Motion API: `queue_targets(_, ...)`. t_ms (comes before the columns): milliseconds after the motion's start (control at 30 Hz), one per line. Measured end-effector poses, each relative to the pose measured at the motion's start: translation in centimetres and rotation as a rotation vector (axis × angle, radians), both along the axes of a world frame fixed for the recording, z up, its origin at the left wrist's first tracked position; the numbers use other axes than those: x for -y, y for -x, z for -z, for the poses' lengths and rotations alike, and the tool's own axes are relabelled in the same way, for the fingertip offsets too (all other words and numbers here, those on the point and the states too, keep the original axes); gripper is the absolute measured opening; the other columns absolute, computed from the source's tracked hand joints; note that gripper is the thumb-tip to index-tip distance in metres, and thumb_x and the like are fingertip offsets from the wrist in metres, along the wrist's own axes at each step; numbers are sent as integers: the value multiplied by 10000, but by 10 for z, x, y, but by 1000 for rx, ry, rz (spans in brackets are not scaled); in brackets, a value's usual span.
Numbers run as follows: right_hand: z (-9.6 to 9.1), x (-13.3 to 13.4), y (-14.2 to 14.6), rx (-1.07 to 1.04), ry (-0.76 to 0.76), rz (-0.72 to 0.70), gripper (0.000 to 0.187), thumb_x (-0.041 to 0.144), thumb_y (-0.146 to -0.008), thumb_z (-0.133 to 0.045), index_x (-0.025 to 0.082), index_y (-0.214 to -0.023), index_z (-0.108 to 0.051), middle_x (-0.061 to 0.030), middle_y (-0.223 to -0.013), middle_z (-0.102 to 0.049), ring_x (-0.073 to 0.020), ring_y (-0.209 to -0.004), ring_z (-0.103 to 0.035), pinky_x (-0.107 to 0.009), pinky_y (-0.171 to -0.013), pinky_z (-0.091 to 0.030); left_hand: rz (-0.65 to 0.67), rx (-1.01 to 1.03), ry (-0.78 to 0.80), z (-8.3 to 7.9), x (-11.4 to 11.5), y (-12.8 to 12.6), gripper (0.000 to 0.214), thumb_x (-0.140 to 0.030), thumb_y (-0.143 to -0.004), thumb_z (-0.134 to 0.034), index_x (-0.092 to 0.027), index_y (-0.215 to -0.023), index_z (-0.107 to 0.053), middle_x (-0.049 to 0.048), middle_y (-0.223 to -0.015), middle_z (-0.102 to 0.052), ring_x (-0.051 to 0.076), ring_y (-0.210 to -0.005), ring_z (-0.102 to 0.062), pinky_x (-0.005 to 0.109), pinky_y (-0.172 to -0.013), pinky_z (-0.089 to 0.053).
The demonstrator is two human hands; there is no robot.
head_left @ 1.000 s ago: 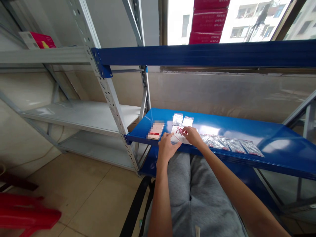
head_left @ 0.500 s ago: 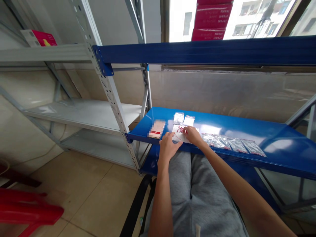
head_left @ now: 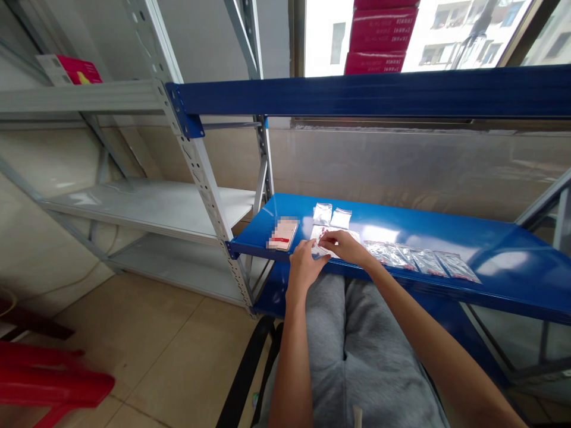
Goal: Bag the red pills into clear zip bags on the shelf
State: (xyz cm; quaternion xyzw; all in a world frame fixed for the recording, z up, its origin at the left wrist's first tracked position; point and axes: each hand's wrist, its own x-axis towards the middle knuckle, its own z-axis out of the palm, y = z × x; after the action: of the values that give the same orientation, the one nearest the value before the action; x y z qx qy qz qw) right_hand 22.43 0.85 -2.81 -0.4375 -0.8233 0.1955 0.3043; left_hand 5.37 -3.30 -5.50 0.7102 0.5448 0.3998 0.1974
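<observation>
A small clear plastic bag with tiny red pieces in it lies near the front edge of the blue shelf. My left hand pinches its near left corner. My right hand rests over the bag from the right, fingers curled down onto it, covering most of it. Two more small clear bags lie just behind. A flat card-like packet with a red stripe sits to the left of my hands.
Several filled clear bags lie in a row to the right on the blue shelf. Grey metal shelving stands at the left, with a red box on top. Red boxes stack above. A red stool sits at lower left.
My right hand slid a little left and forward over the bag, now covering the red pieces. My left hand stayed at the bag's near corner.
</observation>
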Motion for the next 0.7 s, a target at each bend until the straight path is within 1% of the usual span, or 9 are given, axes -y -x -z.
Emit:
queue_targets(67,1,-4,-2,21,-14,45,189,229,-930,-571,170,-899,-749,-47,-836,-740,-157,-727,-599,-259,-679,-415,-6,-2,-2,0,0,1,474,-369,-821,-781,-208,-1248,-652,100,-1188,-667,265,-1134,-642,372,-965,-506)
queue_targets(200,12,-17,-11,171,-35,309,183,156,-919,-576,159,-937,-759,-86,-880,-752,-178,-765,-627,-260,-697,-415,-21,-14,7,0,0,1,491,-385,-823,-774,-199,-1259,-648,105,-1175,-667,264,-1129,-645,366,-973,-504)
queue_targets(267,19,-23,-15,253,-48,390,194,133,-921,-567,147,-952,-759,-107,-916,-750,-194,-815,-636,-268,-729,-417,-30,-26,21,0,0,1,497,-385,-822,-774,-194,-1263,-645,104,-1166,-667,262,-1120,-648,363,-978,-503)
queue_targets(400,28,-27,-16,324,-75,411,194,141,-941,-562,149,-1007,-744,-114,-998,-730,-205,-896,-633,-272,-774,-409,-40,-25,24,2,1,0,482,-385,-823,-769,-210,-1255,-646,94,-1168,-666,253,-1113,-650,349,-969,-507)
queue_targets(700,33,-26,-13,335,-66,447,176,160,-947,-572,159,-1028,-728,-112,-1032,-705,-212,-907,-629,-274,-755,-397,-45,-27,22,1,1,1,479,-390,-825,-764,-197,-1248,-649,98,-1156,-667,256,-1089,-658,367,-965,-513)
